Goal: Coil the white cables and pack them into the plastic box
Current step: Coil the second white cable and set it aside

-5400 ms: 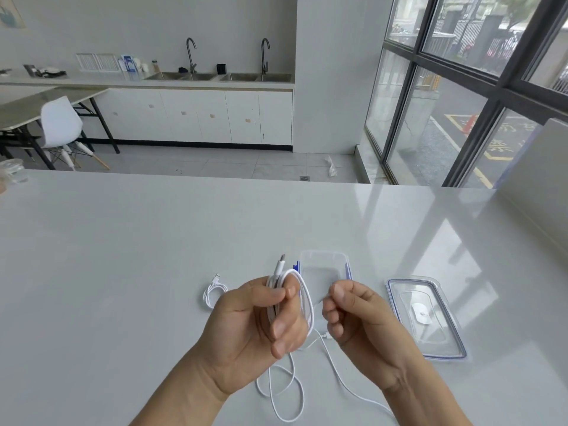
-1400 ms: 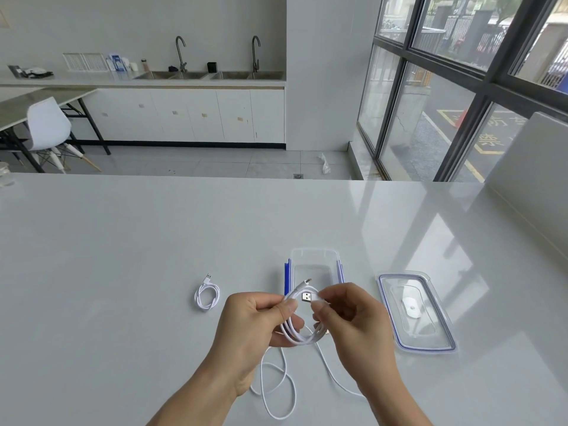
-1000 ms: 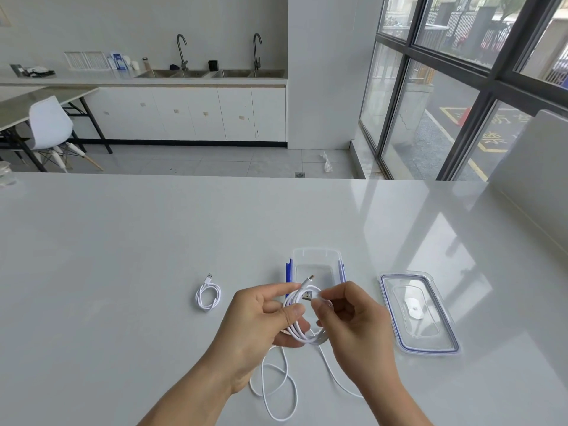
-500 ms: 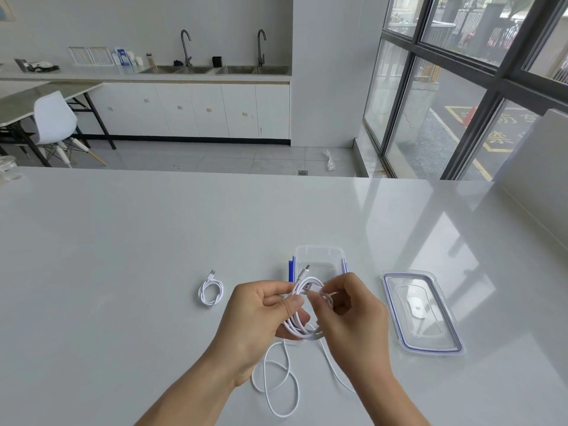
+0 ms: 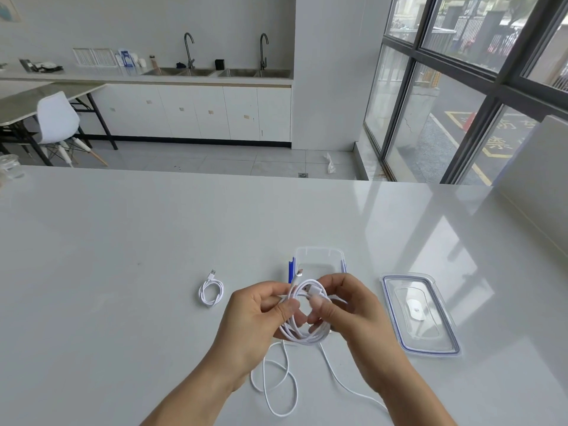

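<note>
White, thin cable [image 5: 304, 339] trails slack loops on the table [image 5: 123, 302] nearest the person, then rises into a round coil gripped by the left hand [image 5: 255, 315] and right hand [image 5: 353, 312], fingers curled on it. Just beyond sits the open plastic box [image 5: 319, 256]

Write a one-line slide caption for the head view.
Left hand and right hand hold a part-coiled white cable before the open plastic box, lid right, coiled cable left.
</note>
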{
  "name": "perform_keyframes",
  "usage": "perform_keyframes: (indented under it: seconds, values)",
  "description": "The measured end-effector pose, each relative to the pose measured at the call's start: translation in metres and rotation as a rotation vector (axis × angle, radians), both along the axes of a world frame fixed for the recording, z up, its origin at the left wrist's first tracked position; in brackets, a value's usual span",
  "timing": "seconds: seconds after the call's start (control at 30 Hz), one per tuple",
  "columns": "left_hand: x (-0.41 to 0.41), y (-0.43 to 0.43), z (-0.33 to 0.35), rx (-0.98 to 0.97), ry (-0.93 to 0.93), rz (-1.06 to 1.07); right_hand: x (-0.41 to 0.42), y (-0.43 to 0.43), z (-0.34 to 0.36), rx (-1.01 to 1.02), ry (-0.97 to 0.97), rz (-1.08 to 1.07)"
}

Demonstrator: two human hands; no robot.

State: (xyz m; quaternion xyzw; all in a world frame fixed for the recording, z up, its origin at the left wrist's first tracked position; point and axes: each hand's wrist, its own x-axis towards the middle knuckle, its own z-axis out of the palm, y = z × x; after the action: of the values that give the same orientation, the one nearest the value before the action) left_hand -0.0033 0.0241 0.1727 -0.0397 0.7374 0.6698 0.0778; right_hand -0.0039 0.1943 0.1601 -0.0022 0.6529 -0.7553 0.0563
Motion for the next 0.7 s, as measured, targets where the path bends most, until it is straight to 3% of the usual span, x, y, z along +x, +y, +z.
perform_keyframes:
  seconds: [0.13, 0.33, 0.4, 0.53, 0.7]
  values:
    - [0.0016, 0.0029, -0.0021, -0.039, 0.021, -0.027, -0.0022, 0.0038, -0.0040, -0.048, -0.052, -0.058]
    - [0.0021, 0.0097, -0.0055, -0.107, 0.082, -0.115, -0.0042, -0.0028, -0.0072, 0.225, 0.074, -0.234]
    - [0.0015, 0.0104, -0.0031, -0.081, 0.080, -0.105, -0.0034, -0.0052, -0.0091, 0.087, 0.036, -0.252]
    - [0.0001, 0.0051, 0.0027, 0.076, 0.033, -0.035, 0.0008, 0.0014, -0.0042, -0.372, -0.128, -0.014]
    - [-0.0005, 0.0065, -0.0003, 0.282, -0.073, 0.061, -0.0009, 0.0036, -0.0096, -0.409, -0.193, -0.008]
